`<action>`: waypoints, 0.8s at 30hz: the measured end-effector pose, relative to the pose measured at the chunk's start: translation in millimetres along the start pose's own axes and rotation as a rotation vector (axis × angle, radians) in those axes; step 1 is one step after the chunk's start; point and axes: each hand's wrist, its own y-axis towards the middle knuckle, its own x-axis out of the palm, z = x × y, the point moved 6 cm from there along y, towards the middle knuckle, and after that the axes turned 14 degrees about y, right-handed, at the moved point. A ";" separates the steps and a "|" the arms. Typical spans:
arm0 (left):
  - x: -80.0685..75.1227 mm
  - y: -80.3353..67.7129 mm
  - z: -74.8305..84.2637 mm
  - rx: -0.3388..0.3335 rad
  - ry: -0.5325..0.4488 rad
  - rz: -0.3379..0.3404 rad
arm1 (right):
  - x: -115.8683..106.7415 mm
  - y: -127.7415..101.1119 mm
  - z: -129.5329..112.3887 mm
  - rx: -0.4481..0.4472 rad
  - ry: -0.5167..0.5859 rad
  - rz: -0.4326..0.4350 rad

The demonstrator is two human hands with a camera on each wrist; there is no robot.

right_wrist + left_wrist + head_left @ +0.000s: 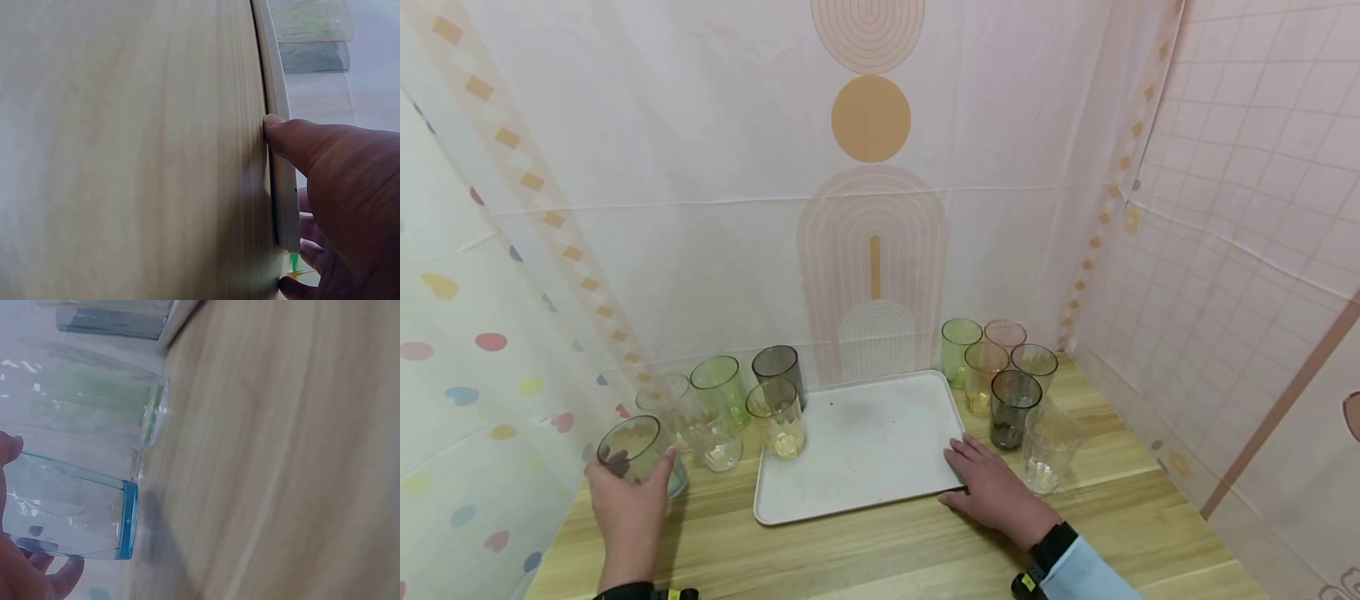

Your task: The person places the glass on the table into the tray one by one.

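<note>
Left hand (625,504) wrapped round a pale blue tumbler (638,454) at the near left of the wooden table (880,550); thumb up along the right side of the glass, fingers curled behind and showing dark through the wall. In the left wrist view, same tumbler (69,512) gripped between thumb above and fingertips (59,581) below, thick blue base touching or just off the wood, cannot tell which. Beyond the fingertips, a cluster of glasses: clear faceted tumbler (715,437) just beside, another clear one (664,400) behind, green glass (721,387), grey glass (778,371), and yellow glass (777,417) standing at the tray's left edge.

Right hand (992,492) laid flat on the near right corner of the white tray (857,442), fingers nearly straight and spread over the rim, holding nothing in a curl. In the right wrist view, thumb tip (275,125) pressed against the tray's outer edge (278,156), other fingers lying on the far side of the rim. Just past the fingertips, a second group: clear tumbler (1048,450) nearest, dark grey glass (1011,408), amber glass (983,375), green glass (958,348), pink glass (1004,335) and olive glass (1036,362).

No readable writing, label or brand anywhere on glasses or tray; only printed shapes on the backdrop cloth (871,208).
</note>
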 end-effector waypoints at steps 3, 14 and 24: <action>-2.6 -9.8 4.1 -0.010 -0.012 0.007 | 0.2 0.0 0.2 0.006 -0.004 -0.001; -1.5 -66.5 37.8 0.047 -0.075 -0.014 | 0.8 0.5 1.7 0.014 -0.017 -0.005; 25.5 -104.7 68.6 0.170 -0.122 -0.122 | 2.0 1.8 2.4 0.015 -0.024 -0.006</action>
